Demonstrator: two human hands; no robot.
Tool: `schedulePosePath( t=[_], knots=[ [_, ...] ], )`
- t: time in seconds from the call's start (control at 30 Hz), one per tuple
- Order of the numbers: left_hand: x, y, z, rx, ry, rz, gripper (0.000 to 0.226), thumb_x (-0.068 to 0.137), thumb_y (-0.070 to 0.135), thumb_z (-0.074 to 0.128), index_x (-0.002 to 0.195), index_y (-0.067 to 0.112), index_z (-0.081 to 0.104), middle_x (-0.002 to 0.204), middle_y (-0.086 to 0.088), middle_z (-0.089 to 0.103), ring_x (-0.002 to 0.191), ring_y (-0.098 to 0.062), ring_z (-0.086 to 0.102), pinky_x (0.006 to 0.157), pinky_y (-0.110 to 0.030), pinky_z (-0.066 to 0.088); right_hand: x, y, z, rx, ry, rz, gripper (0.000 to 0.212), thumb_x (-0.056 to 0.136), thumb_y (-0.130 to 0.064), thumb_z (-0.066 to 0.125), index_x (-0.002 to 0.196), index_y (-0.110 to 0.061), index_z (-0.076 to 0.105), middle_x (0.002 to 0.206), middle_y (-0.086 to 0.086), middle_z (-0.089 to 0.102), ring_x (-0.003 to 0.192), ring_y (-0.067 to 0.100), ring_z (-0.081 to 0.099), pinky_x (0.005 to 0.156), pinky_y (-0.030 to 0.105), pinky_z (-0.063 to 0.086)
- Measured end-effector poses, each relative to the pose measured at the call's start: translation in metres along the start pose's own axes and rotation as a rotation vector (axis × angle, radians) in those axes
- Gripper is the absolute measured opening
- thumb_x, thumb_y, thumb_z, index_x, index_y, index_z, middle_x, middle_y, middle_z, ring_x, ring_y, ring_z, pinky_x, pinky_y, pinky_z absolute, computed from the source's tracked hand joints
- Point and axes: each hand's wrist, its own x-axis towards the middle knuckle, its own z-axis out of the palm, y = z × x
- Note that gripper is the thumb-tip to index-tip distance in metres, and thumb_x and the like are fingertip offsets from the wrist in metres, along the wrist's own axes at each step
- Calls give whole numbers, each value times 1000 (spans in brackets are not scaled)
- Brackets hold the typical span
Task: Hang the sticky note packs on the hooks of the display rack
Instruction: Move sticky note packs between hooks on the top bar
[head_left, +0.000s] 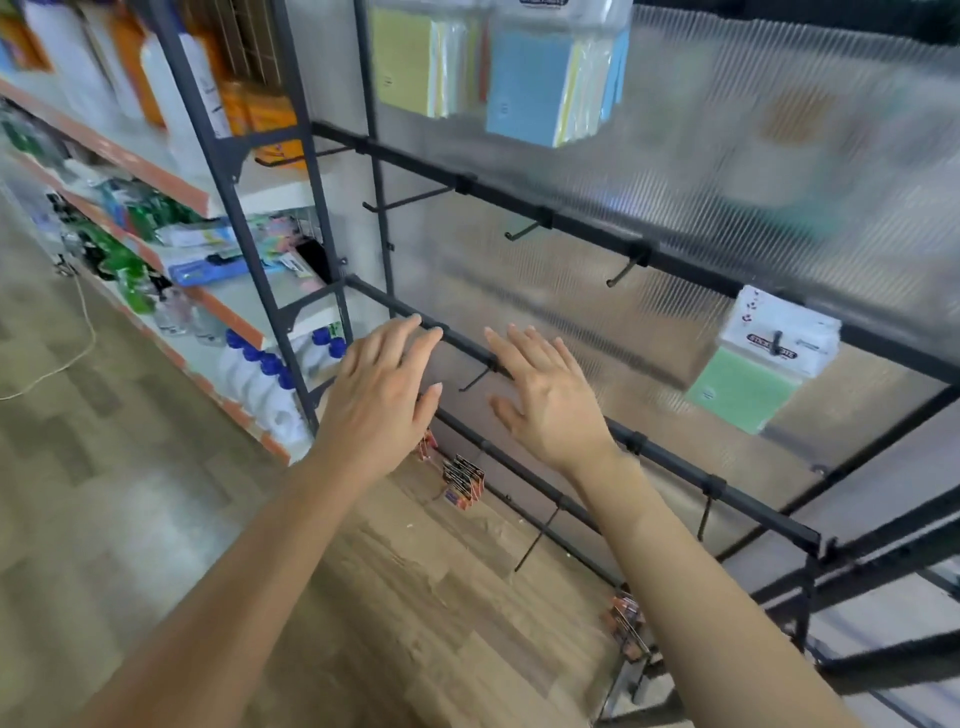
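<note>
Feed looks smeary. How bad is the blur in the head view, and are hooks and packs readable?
Head view: motion blur smears the store shelves and the ribbed panel; the green sticky note pack and blue sticky note pack are soft but recognisable; left hand, right hand and the empty hook between them are fairly sharp.

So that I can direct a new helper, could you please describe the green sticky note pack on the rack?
Find the dark display rack with the ribbed translucent panel. Follow its upper rail of bare hooks rightward to the green pack under a white header. It is the only pack on that rail; the yellow pack and blue pack hang higher.
</note>
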Motion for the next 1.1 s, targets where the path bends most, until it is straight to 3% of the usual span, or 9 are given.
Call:
schedulePosePath(
  t=[0.2, 0.37, 0.47, 0.63, 0.73, 0.83, 0.93, 1.1],
  knots=[
    [49, -37, -1, -48, 24, 33, 48, 87, 26, 50, 131, 8, 47, 135, -15, 47, 123, -34, 43, 100, -47, 35, 51, -3, 1, -93, 85, 19, 62, 88, -20, 60, 144, -14, 33, 147, 15, 36, 139, 31, 27, 111, 37, 6],
    [94, -73, -3, -78, 69, 116, 49, 88, 28, 48, 133, 9, 46, 139, -14, 43, 125, -33, 41, 102, -46, 32, 92, -13, 0, -152, 149, 92, 63, 90, -23, 58, 146, -16, 29, 149, 13, 32, 140, 28, 24, 112, 36, 3],
    [125, -96, -6, -102, 76, 199, 49, 89, 29, 47, 134, 9, 44, 140, -14, 42, 126, -33, 40, 103, -46, 32, 119, -20, 1, -178, 208, 144, 62, 87, -21, 61, 143, -14, 35, 146, 16, 37, 137, 31, 31, 112, 39, 10],
    [182, -129, -14, -160, 111, 321, 50, 92, 25, 51, 138, 9, 39, 143, -12, 37, 127, -32, 37, 104, -43, 27, 158, -32, -8, -231, 317, 276, 62, 89, -20, 60, 144, -16, 33, 151, 11, 28, 142, 25, 21, 114, 35, 5],
    [217, -145, -23, -195, 158, 379, 49, 93, 26, 49, 138, 10, 37, 144, -10, 35, 129, -30, 33, 107, -42, 22, 172, -35, -21, -294, 449, 365, 59, 88, -15, 61, 142, -12, 37, 152, 15, 25, 141, 31, 20, 114, 40, 12],
    [251, -157, -33, -231, 214, 420, 49, 93, 25, 48, 138, 9, 37, 142, -11, 36, 127, -31, 35, 104, -44, 26, 184, -36, -38, -374, 524, 466, 60, 90, -16, 59, 144, -10, 32, 153, 15, 21, 142, 31, 18, 113, 42, 14],
    [279, -163, -42, -267, 299, 451, 47, 92, 22, 49, 135, 7, 40, 139, -13, 39, 123, -34, 38, 99, -45, 32, 197, -35, -57, -442, 538, 533, 63, 92, -19, 57, 146, -7, 26, 154, 14, 19, 142, 29, 16, 114, 40, 12],
    [315, -163, -54, -292, 396, 484, 45, 92, 20, 49, 134, 5, 42, 139, -15, 39, 127, -34, 34, 104, -43, 24, 217, -28, -93, -541, 516, 613, 61, 95, -19, 49, 148, -7, 21, 155, 9, 17, 144, 23, 13, 114, 38, 12]
  ],
)
